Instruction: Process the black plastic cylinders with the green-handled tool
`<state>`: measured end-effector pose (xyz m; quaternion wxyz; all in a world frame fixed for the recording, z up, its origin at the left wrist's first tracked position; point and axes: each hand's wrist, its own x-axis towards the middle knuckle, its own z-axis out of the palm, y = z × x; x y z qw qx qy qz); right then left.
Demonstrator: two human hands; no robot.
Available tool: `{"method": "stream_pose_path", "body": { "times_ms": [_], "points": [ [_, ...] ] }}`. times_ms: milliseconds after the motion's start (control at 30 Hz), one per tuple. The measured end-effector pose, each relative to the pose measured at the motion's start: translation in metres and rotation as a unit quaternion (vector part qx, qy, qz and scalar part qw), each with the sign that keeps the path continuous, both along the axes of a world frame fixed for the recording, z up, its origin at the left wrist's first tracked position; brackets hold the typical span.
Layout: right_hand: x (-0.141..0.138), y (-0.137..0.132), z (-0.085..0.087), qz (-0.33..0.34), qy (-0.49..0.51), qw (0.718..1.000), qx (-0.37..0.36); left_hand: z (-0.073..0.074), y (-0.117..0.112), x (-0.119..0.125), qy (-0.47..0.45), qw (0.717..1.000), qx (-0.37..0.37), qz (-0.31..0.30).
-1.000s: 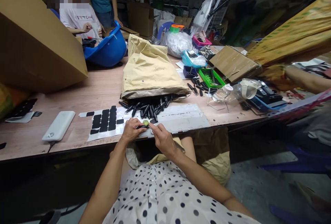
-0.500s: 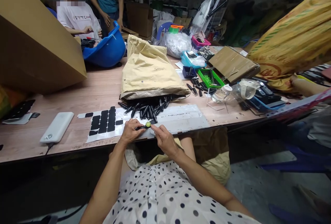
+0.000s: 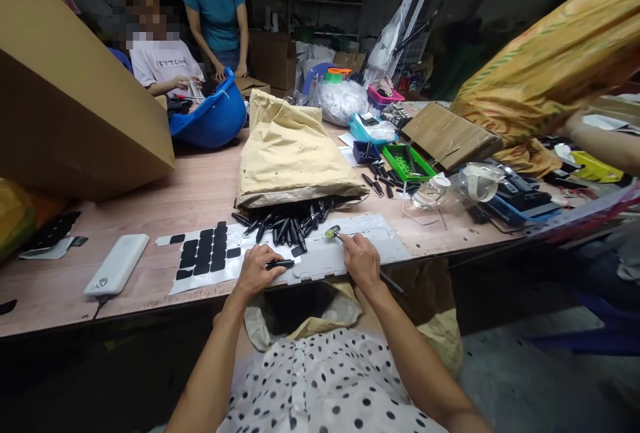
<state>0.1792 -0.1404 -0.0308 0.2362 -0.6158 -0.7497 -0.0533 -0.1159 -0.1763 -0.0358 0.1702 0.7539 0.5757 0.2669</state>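
My left hand (image 3: 257,271) is closed on a black pen-like tube (image 3: 281,263), held low over the white board (image 3: 353,246) near the table's front edge. My right hand (image 3: 362,259) grips a small hammer (image 3: 333,232) with a yellow-green head. The head points left above the board, and the handle's dark end sticks out beneath the wrist. Just beyond my hands, black tubes (image 3: 285,229) spill in a pile from the mouth of a tan sack (image 3: 295,153). Rounded black stickers (image 3: 203,251) lie in rows on a white sheet left of my left hand.
A white power bank (image 3: 117,265) with a cable lies at left, beside a large cardboard box (image 3: 75,99). A blue basin (image 3: 213,116), a green tray (image 3: 409,163) and a clear jug (image 3: 480,183) stand farther back. Two people are across the table; another person's arm (image 3: 605,136) reaches in at right.
My right hand has moved right, away from my left hand, and the yellow-green hammer head has moved right with it. My left hand stays near its place with the tube. The view has shifted slightly.
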Motion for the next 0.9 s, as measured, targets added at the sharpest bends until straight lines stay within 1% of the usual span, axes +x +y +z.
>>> {"method": "stream_pose_path", "body": {
  "times_ms": [100, 200, 367, 467, 567, 633, 700, 800, 833, 900],
  "points": [
    [0.002, 0.011, -0.007, -0.006, -0.024, 1.000, -0.005, -0.003, 0.001, -0.002, -0.003, 1.000, 0.006, -0.002],
    [-0.005, 0.017, -0.012, -0.015, -0.016, 1.000, -0.008, -0.005, 0.001, -0.003, -0.002, 1.000, 0.013, 0.000],
    [-0.014, 0.019, -0.015, -0.041, -0.015, 0.999, 0.012, 0.002, -0.004, -0.001, -0.007, 0.999, 0.042, 0.007],
    [-0.017, 0.018, -0.016, -0.047, -0.025, 0.998, 0.020, 0.007, -0.021, 0.008, -0.045, 0.996, 0.079, -0.024],
    [-0.018, 0.018, -0.017, -0.050, -0.032, 0.998, 0.025, 0.005, -0.050, 0.024, -0.105, 0.988, 0.080, -0.082],
    [-0.018, 0.018, -0.018, -0.052, -0.035, 0.998, 0.028, -0.003, -0.070, 0.035, -0.119, 0.986, 0.047, -0.105],
    [-0.018, 0.018, -0.018, -0.054, -0.039, 0.997, 0.032, -0.014, -0.085, 0.045, -0.099, 0.990, -0.010, -0.103],
    [-0.018, 0.018, -0.019, -0.052, -0.042, 0.997, 0.037, -0.028, -0.093, 0.053, -0.024, 0.991, -0.119, -0.055],
    [-0.018, 0.019, -0.019, -0.051, -0.043, 0.997, 0.038, -0.031, -0.092, 0.055, 0.011, 0.987, -0.160, -0.033],
    [-0.018, 0.019, -0.019, -0.050, -0.044, 0.997, 0.037, -0.033, -0.088, 0.058, 0.088, 0.967, -0.238, 0.006]
  ]
}}
